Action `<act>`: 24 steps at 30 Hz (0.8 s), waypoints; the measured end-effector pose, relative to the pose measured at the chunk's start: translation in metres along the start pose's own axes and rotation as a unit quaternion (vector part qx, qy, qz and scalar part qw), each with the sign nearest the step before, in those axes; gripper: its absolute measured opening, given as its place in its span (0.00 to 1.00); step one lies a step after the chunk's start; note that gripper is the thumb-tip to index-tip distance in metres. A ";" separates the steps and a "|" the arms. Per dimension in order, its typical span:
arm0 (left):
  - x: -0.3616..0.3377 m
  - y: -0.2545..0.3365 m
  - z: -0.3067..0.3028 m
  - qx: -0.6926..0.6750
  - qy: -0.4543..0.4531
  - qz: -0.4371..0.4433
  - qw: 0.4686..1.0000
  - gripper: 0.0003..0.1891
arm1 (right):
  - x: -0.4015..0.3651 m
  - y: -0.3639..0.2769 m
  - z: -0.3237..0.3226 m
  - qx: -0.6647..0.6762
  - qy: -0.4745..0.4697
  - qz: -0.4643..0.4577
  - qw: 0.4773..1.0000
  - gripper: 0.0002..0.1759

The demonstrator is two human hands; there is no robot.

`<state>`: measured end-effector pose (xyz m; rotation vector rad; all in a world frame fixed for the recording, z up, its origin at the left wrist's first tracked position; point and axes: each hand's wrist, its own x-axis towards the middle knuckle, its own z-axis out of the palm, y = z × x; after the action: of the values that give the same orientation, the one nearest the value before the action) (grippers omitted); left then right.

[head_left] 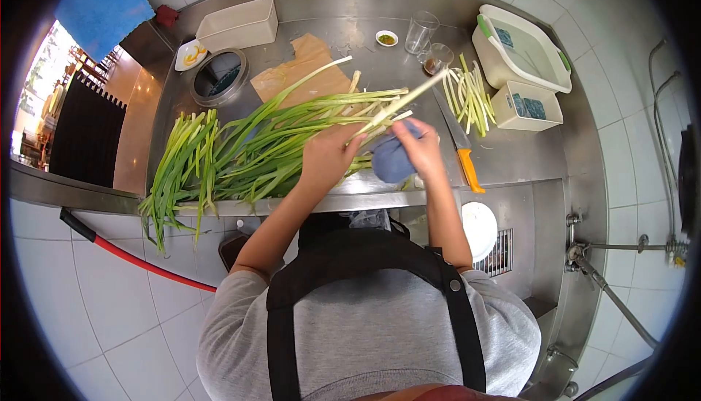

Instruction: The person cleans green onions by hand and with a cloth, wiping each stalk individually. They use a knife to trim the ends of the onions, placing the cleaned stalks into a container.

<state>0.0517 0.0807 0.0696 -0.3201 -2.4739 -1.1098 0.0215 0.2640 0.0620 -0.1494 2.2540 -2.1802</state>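
Long green onions (pixel 270 145) lie in a heap across the steel counter, their leaves hanging over the front edge at the left. My left hand (pixel 330 154) is closed around a green onion stalk (pixel 409 99) whose pale end points up and to the right. My right hand (pixel 422 145) grips a blue-grey cloth (pixel 393 160) close beside that stalk. To the right lies a knife (pixel 467 169) with an orange handle, its blade pointing away from me. Trimmed pale stalks (pixel 467 98) are piled beyond the knife. Brown paper (pixel 310 72) lies behind the heap.
At the back left are a cream bin (pixel 237 25), a round steel container (pixel 219 77) and a small white dish (pixel 191 55). A sauce bowl (pixel 387 38) and a glass (pixel 421 32) stand at the back. Two cream tubs (pixel 522 50) (pixel 527 105) are at the right, above a sink with a white plate (pixel 480 231).
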 end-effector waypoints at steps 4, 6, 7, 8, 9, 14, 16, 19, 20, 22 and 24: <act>-0.001 -0.003 0.006 0.023 0.047 0.098 0.994 0.12 | 0.002 0.008 0.015 0.053 -0.023 0.042 0.997 0.13; 0.002 -0.010 0.000 0.051 0.051 0.113 0.991 0.13 | 0.004 0.002 0.002 0.063 -0.044 0.048 0.996 0.10; 0.006 -0.016 -0.007 0.067 0.062 0.128 0.988 0.13 | 0.005 -0.003 -0.009 0.042 -0.035 0.068 0.996 0.09; 0.008 -0.022 -0.014 0.083 0.072 0.141 0.984 0.13 | 0.008 -0.008 -0.023 0.025 0.010 0.054 0.998 0.09; 0.009 -0.029 -0.022 0.098 0.082 0.132 0.983 0.13 | 0.011 -0.012 -0.038 0.007 0.055 0.040 0.998 0.10; 0.016 -0.051 -0.050 0.143 0.102 0.078 0.981 0.13 | 0.020 -0.022 -0.095 0.067 0.221 -0.022 0.973 0.06; 0.019 -0.046 -0.049 0.100 0.035 0.062 0.992 0.13 | 0.012 -0.038 -0.073 0.002 0.160 -0.048 0.986 0.09; 0.022 -0.029 -0.034 0.083 -0.019 0.127 0.988 0.12 | 0.004 -0.033 -0.025 -0.124 0.010 -0.153 0.980 0.25; 0.023 -0.023 -0.028 0.082 -0.021 0.132 0.988 0.12 | 0.003 -0.023 -0.012 -0.172 -0.019 -0.161 0.972 0.30; 0.023 -0.016 -0.018 0.059 -0.028 0.185 0.981 0.11 | -0.004 -0.009 0.010 -0.215 -0.024 -0.125 0.968 0.25; 0.022 -0.018 -0.015 0.063 -0.038 0.199 0.977 0.12 | -0.003 0.002 0.013 -0.166 0.005 -0.107 0.980 0.18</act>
<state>0.0295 0.0584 0.0774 -0.7897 -2.3843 -0.7828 0.0251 0.2516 0.0589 -0.3995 2.7063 -1.8677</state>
